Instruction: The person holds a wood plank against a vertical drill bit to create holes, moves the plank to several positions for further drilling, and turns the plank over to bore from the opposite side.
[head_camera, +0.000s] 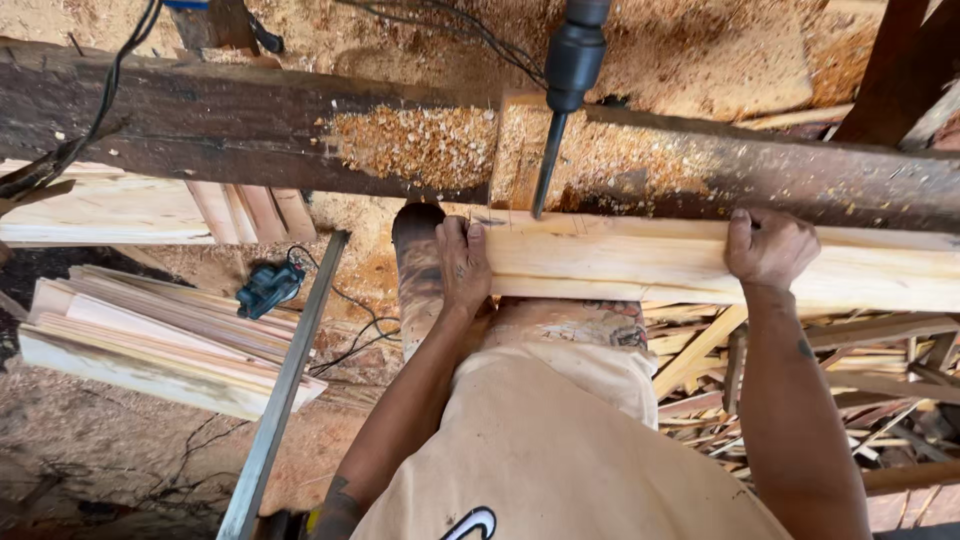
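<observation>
So the pale plank (700, 262) lies across the middle of the view, pressed against the front edge of the dark old beam (200, 125), with its left end around the centre and the rest running out past 3 o'clock; the left hand (462, 262) is clamped over that left end, fingers curled over the top edge and thumb on the near face; the right hand (768, 245) grips it further along at about 2 o'clock, fingers wrapped over the far edge, clenched tight.

The drill bit (549, 165) comes down from 12 o'clock and its tip sits right at the plank's far edge, just beside the left hand; that's the bit that worries me; if the plank shifts or the bit skates off the edge, those left fingers are the closest thing to it. Can't tell what's holding the drill, since both hands are on the wood.

Also the sawdust (415, 145) heaped on the beam looks slippery, so the plank could slide sideways under pressure; and the bare knee (418, 265) sits right under the left end; a drop would land on it. The scrap offcuts (800, 385) at 4 o'clock make for bad footing too.
</observation>
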